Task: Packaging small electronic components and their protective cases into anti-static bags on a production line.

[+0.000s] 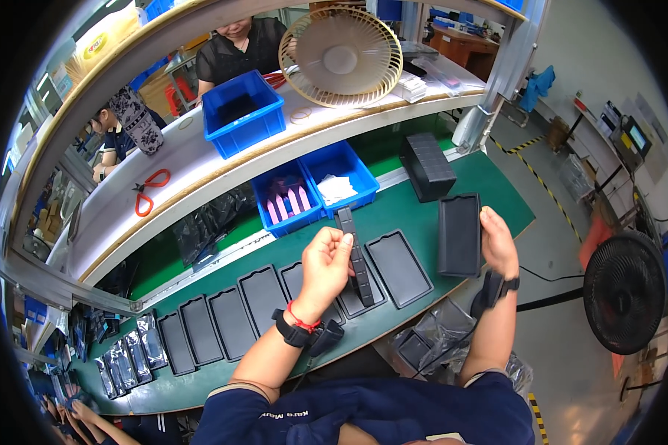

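Observation:
My left hand (pixel 326 265) is closed on a thin stack of black plastic trays (pixel 360 268), tilted up on edge above the green table. To its right, my right hand (pixel 500 241) grips the right edge of another black tray (pixel 459 236), its hollow side showing; whether more trays are nested under it I cannot tell. Between my hands a shallow black tray (pixel 399 268) lies flat on the table. Leftward a row of similar trays continues, among them one tray (pixel 232 322) and another tray (pixel 177 343). Part of the row is hidden behind my left forearm.
A tall stack of black trays (pixel 427 167) stands at the back right of the green table (pixel 501 196). Two blue bins (pixel 367 194) hold pink and white pieces. Filled clear packs (pixel 130 360) lie far left. Above are a shelf with red-handled cutters (pixel 151 191) and a fan (pixel 340 58). Other people sit beyond.

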